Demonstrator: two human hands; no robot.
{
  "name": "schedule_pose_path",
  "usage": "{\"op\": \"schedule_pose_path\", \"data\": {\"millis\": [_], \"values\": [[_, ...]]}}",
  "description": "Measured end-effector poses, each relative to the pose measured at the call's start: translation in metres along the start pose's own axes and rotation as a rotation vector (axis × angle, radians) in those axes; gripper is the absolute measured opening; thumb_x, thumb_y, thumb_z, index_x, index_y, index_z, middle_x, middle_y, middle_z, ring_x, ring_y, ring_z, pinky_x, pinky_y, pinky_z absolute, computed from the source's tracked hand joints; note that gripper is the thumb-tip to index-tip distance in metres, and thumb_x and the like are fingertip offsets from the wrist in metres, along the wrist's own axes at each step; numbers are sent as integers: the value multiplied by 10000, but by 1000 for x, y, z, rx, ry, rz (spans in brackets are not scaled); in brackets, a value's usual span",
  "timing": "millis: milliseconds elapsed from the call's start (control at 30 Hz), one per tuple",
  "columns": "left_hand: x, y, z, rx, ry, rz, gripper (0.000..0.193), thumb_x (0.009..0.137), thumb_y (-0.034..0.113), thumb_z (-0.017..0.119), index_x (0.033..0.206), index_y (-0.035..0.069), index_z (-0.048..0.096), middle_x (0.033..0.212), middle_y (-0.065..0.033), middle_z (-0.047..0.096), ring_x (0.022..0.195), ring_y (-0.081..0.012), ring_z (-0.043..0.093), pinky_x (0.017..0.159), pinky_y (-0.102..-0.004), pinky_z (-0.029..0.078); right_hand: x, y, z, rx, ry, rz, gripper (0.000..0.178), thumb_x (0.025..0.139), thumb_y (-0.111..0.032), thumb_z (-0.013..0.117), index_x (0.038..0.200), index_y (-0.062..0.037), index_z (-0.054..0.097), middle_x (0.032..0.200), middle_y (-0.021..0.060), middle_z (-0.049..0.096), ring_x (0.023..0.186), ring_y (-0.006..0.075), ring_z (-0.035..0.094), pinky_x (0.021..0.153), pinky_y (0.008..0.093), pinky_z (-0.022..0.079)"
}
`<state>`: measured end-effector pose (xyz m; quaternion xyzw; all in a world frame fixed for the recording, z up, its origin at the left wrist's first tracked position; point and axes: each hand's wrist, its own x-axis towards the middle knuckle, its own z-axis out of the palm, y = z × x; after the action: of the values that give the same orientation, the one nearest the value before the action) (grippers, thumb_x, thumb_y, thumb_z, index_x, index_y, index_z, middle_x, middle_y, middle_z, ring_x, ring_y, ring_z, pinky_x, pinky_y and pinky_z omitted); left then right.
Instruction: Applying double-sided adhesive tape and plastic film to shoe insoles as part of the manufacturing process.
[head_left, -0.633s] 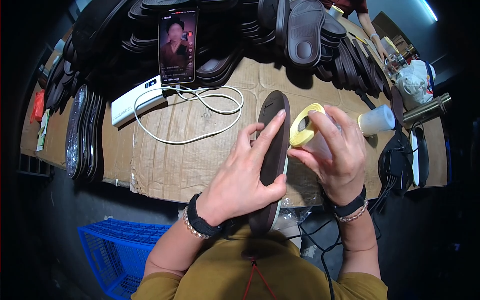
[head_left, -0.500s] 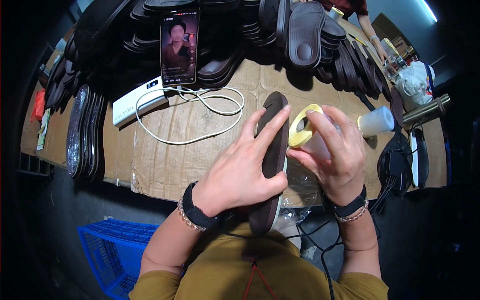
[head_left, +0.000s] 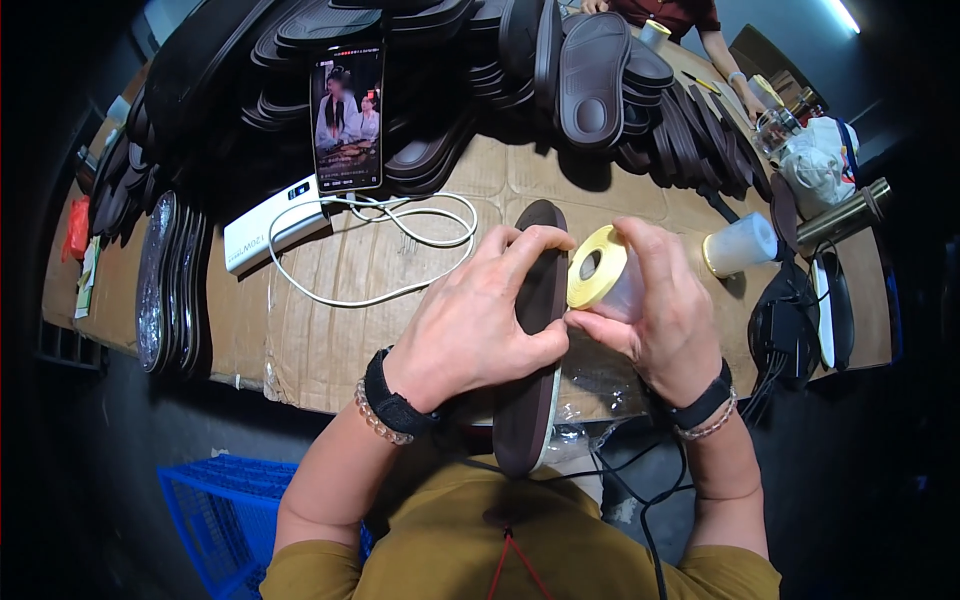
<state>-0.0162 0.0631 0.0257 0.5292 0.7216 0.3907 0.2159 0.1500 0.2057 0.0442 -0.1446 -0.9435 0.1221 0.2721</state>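
Note:
My left hand (head_left: 462, 328) is closed over a dark brown shoe sole (head_left: 525, 425), with its fingers and thumb along the edges. The sole stands on its side, its length pointing away from me, and its near end comes past the table edge. A thin pale layer shows along its right side. My right hand (head_left: 680, 315) grips a roll of tape or film (head_left: 607, 283) with a yellow end face and a translucent side. That roll is right beside the sole, close to my left thumb. Whether the two touch I cannot tell.
Brown soles (head_left: 596, 80) are piled along the back, and a wrapped stack (head_left: 170, 290) stands left. A phone (head_left: 346, 125) leans behind a white power bank (head_left: 270, 232) and cable (head_left: 350, 302). Another roll (head_left: 742, 246) lies right. A co-worker's hand (head_left: 752, 103) is far right. A blue crate (head_left: 225, 520) sits below.
My left fingers have bent more around the sole's upper edge. The roll in my right hand has tilted, showing more of its yellow face. The phone's picture has changed.

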Motion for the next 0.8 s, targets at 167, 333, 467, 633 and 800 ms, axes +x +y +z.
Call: {"op": "schedule_pose_path", "data": {"millis": [167,333,467,633,800], "values": [[7,-13,11,-89,21,86,716,751,226,757,1417,134,510,1379,-218,542,1295,-410,569,1088,-456,491,3,8,-10,53,-57,-66,929,733,-406,900,1503,-70,503,1113,175,638,1020,396,649,900,470,533],[11,-25,21,-168,31,201,733,740,213,743,1417,98,490,1545,-268,436,1492,-454,402,1198,-470,387,8,17,-21,226,-154,-102,880,691,-381,946,1437,-69,599,1144,175,656,1032,370,661,917,442,538],[10,-28,21,-197,28,215,746,732,218,743,1423,105,484,1533,-266,446,1502,-452,392,1199,-476,384,13,20,-22,294,-143,-97,859,650,-340,976,1392,-65,643,1159,169,669,1041,340,674,919,423,547],[8,-30,19,-229,26,207,794,717,224,737,1452,97,467,1557,-272,432,1521,-440,377,1220,-494,349,14,14,-5,163,106,-48,863,597,-271,996,1371,-78,667,1145,154,667,1029,323,676,895,413,559],[7,-33,17,-245,11,234,821,715,226,741,1475,93,461,1564,-273,432,1528,-436,371,1226,-490,343,13,9,3,50,173,-34,846,596,-261,987,1362,-88,673,1117,142,648,1000,333,654,862,431,551]]}}
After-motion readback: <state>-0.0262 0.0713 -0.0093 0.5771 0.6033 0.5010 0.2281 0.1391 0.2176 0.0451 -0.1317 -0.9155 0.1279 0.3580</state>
